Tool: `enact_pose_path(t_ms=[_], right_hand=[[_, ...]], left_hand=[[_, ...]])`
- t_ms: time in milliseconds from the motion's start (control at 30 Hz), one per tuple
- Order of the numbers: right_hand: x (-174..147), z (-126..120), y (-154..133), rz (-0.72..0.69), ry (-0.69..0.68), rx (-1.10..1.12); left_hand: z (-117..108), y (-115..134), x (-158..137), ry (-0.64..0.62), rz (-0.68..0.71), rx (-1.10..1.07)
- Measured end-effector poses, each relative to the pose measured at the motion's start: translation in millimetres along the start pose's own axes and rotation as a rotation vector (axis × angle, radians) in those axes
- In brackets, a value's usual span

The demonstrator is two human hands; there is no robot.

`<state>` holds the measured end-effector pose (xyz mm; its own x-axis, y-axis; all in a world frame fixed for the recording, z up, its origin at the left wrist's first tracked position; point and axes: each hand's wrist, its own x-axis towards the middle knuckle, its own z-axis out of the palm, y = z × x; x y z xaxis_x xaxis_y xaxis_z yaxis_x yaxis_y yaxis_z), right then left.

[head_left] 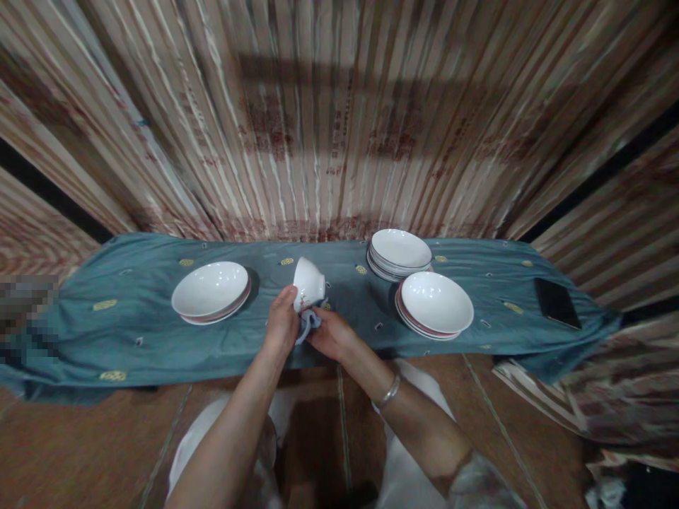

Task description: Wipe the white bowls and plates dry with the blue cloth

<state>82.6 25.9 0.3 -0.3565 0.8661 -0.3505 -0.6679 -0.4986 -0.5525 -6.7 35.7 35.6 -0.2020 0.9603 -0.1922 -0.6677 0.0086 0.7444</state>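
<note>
A small white bowl [309, 283] with a red pattern on its outside is tipped on its side above the middle of the table. My left hand [282, 318] is closed around its left side. Bunched against the lower part of the bowl is a bluish-grey cloth [308, 324], which my right hand [329, 334] grips from the right. Part of the cloth and the right fingertips are hidden behind the bowl and hands.
Left of my hands sits a stack of white dishes [211, 288]. To the right stand a front stack [438, 302] and a rear stack of dishes [401, 247]. A black flat object [556, 302] lies on the green tablecloth [153, 346]. Behind the table hangs a curtain [318, 127].
</note>
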Motion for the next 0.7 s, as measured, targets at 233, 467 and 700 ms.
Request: enact_pose_path(t_ms=[233, 467, 700], right_hand=[[-16, 6, 3, -0.047, -0.048, -0.042], [-15, 0, 14, -0.285, 0.120, -0.469], [-28, -1, 11, -0.717, 0.037, -1.305]], left_hand=[[-2, 2, 2, -0.006, 0.025, 0.006], [-2, 4, 3, 0.014, 0.030, 0.018], [-3, 9, 1, 0.012, 0.033, 0.052]])
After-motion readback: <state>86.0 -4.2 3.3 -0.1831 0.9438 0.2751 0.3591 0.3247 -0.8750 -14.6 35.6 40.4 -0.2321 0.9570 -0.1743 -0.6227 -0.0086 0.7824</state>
